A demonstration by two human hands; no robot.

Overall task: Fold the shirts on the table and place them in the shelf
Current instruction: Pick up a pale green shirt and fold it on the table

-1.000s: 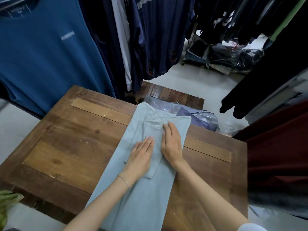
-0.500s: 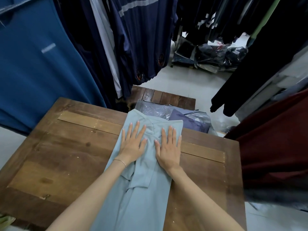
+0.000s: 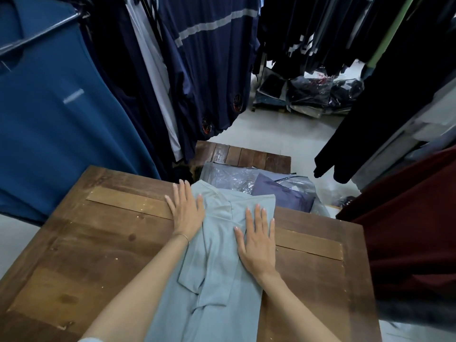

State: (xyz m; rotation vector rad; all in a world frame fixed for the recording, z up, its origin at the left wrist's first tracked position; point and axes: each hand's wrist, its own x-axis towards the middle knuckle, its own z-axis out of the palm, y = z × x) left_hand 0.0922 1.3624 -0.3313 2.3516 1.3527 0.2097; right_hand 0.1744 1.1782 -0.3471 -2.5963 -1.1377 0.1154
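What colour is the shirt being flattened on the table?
Pale grey-blue shirt, plain; seen in the head view.

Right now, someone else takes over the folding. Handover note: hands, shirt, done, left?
Left hand: open, flat, half on the light grey-green shirt near its collar end, fingers reaching onto the wooden table.
Right hand: open, flat, pressing the shirt's right edge.
Shirt: lying lengthwise on the table, sides and sleeves folded in to a narrow strip.
Beyond the table's far edge: a purple-grey shirt in a plastic bag.
Done: side folds.
Left: fold the strip across its length, carry it to the shelf. No shelf identifiable in view.
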